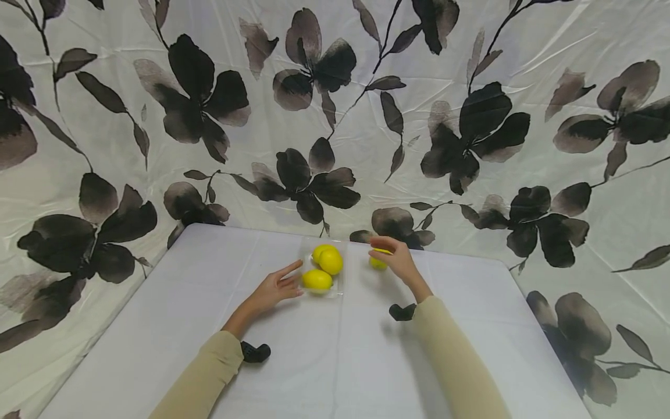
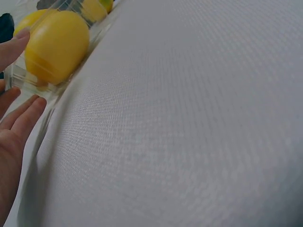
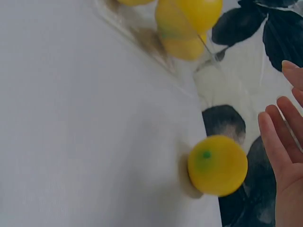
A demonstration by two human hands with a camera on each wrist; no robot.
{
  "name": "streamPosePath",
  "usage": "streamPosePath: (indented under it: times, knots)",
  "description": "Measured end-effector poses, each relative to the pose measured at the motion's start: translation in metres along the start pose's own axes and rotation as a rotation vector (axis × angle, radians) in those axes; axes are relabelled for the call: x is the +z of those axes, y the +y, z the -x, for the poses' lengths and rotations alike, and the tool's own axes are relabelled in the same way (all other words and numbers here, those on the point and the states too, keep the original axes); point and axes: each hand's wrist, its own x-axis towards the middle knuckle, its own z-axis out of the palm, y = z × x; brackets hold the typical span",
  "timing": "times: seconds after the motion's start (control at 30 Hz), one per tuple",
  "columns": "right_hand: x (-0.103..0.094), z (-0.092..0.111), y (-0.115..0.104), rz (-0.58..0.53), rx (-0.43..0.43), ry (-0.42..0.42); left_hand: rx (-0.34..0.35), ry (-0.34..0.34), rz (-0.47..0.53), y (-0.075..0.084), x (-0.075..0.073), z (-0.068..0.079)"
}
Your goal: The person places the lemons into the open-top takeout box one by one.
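Note:
A clear plastic container (image 1: 340,288) stands near the table's far edge with three yellow lemons (image 1: 317,280) in it. At its left side is my left hand (image 1: 274,289), thumb and fingers extended and spread beside the wall (image 2: 29,81); whether they touch it I cannot tell. A single lemon (image 3: 218,165) with a green tip lies on the table to the container's right, close to the edge. My right hand (image 1: 396,259) is beside and partly over that lemon, its fingers loosely extended. In the right wrist view a gap separates hand and lemon.
A white cloth covers the table (image 1: 293,361). Behind it hangs a floral sheet (image 1: 387,145) with dark flowers, close to the far edge. Black devices (image 1: 402,312) are worn at both wrists below the beige sleeves (image 1: 455,355).

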Motion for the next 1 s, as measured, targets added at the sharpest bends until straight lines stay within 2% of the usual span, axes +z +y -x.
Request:
streamPosePath:
  times: [0.2, 0.33, 0.57, 0.93, 1.0]
  knots:
    - [-0.016, 0.004, 0.01, -0.007, 0.012, 0.014, 0.0, 0.012, -0.021, 0.001, -0.002, 0.0]
    - [-0.023, 0.007, 0.019, -0.003, 0.023, 0.056, -0.003, 0.019, -0.036, 0.001, -0.002, 0.0]
    - [-0.033, 0.014, 0.037, -0.012, 0.089, 0.1, -0.004, 0.007, -0.02, -0.002, -0.001, 0.001]
    - [-0.036, 0.009, 0.055, -0.047, 0.147, 0.031, -0.006, 0.015, -0.039, -0.001, -0.001, 0.0]
    - [-0.036, 0.007, 0.059, -0.061, 0.161, 0.016, 0.008, 0.024, -0.042, -0.01, -0.002, -0.001]
